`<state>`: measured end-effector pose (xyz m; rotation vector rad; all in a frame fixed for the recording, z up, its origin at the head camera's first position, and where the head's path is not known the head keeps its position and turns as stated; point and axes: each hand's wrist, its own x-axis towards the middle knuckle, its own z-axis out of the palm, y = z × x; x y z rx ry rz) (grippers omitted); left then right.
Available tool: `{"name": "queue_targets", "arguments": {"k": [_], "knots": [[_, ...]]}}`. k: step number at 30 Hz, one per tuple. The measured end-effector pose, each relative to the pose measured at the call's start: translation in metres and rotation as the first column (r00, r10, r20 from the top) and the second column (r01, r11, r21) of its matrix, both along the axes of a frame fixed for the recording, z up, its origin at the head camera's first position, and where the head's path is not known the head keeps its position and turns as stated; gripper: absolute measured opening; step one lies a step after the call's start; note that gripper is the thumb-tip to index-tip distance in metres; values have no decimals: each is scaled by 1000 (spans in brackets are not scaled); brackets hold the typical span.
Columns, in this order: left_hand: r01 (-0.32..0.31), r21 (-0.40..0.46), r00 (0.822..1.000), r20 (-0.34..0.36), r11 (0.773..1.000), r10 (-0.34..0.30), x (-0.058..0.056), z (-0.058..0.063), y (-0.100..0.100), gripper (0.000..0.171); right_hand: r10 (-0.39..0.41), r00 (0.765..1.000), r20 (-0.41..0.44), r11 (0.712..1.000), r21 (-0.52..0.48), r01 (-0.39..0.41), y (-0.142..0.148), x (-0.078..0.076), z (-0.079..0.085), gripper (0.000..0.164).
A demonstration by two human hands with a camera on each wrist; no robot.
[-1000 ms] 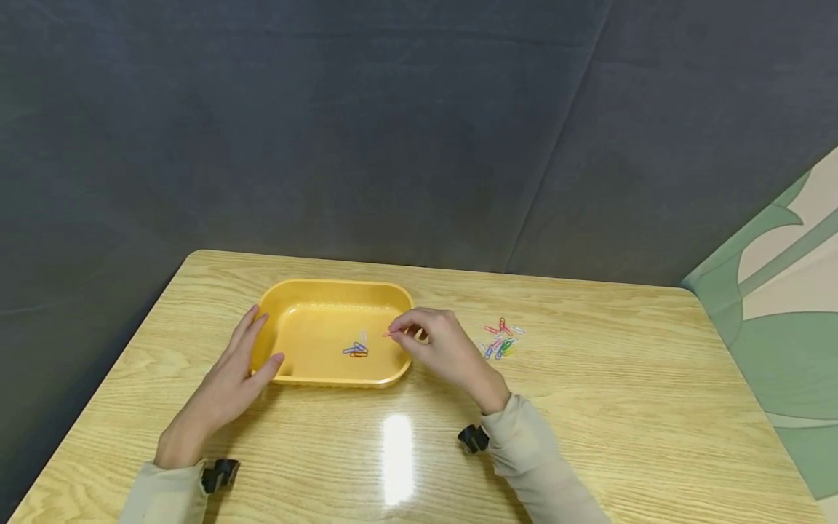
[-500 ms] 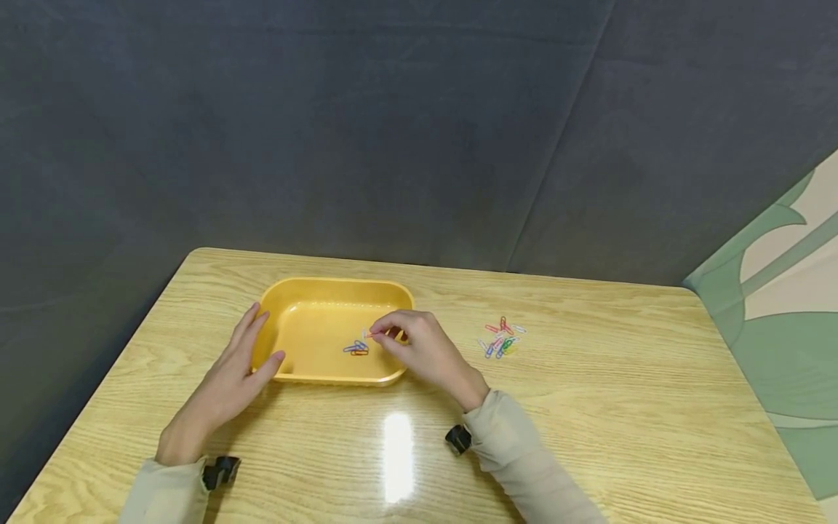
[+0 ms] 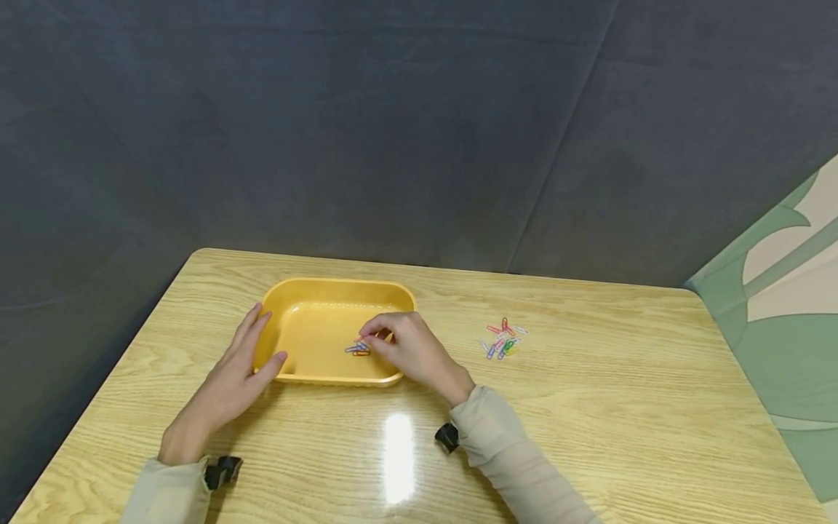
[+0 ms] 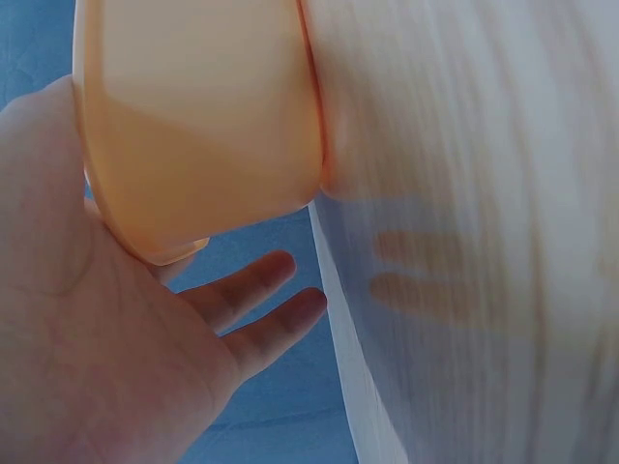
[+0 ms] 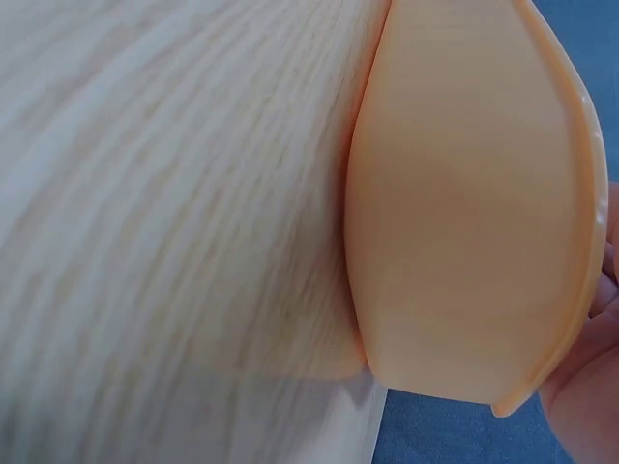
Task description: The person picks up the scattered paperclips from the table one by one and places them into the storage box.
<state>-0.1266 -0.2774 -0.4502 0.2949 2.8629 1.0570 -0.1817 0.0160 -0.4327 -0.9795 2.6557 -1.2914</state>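
Note:
My right hand [image 3: 409, 346] reaches over the right side of the yellow tray [image 3: 308, 380] and pinches a red paper clip [image 3: 359, 339] between thumb and forefinger. Right below that clip, several paper clips [image 3: 353, 349], blue ones and an orange-red one, lie on the tray floor. My left hand [image 3: 225, 382] rests against the tray's left end, its fingers straight and spread, the thumb at the near rim. In the left wrist view, the left hand [image 4: 145, 338] touches the tray's rim [image 4: 116, 227], two fingers extending past its outer wall. The right wrist view shows the right hand [image 5: 590, 377] partly hidden behind the tray wall.
A loose pile of colourful paper clips [image 3: 503, 343] lies on the wooden table [image 3: 622, 407], right of the tray. A dark cloth [image 3: 393, 145] hangs behind the table's far edge. At the right is a green and beige patterned surface [image 3: 785, 349].
My right hand has moved left and further in over the tray, carrying the red paper clip down to the clips inside. The left hand stays at the tray's left end.

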Motion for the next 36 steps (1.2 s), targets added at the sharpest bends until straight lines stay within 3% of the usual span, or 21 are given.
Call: {"name": "queue_targets", "arguments": {"k": [15,22,31,36], "knots": [[-2,10,1000,-4,1000,2,1,-1,0,79,27,1000,-3,999,32,-27,-13,-11,-1,10],[-9,3,1000,0,1000,9,0,-1,1,81,8,999,-48,997,77,-4,-16,-12,-2,10],[-8,10,1000,-2,1000,9,-1,-2,0,81,-13,999,-46,988,154,20,-22,-14,0,12],[-7,8,1000,0,1000,7,-1,-2,0,82,-43,994,-98,976,210,63,-25,-14,-2,12]]}}
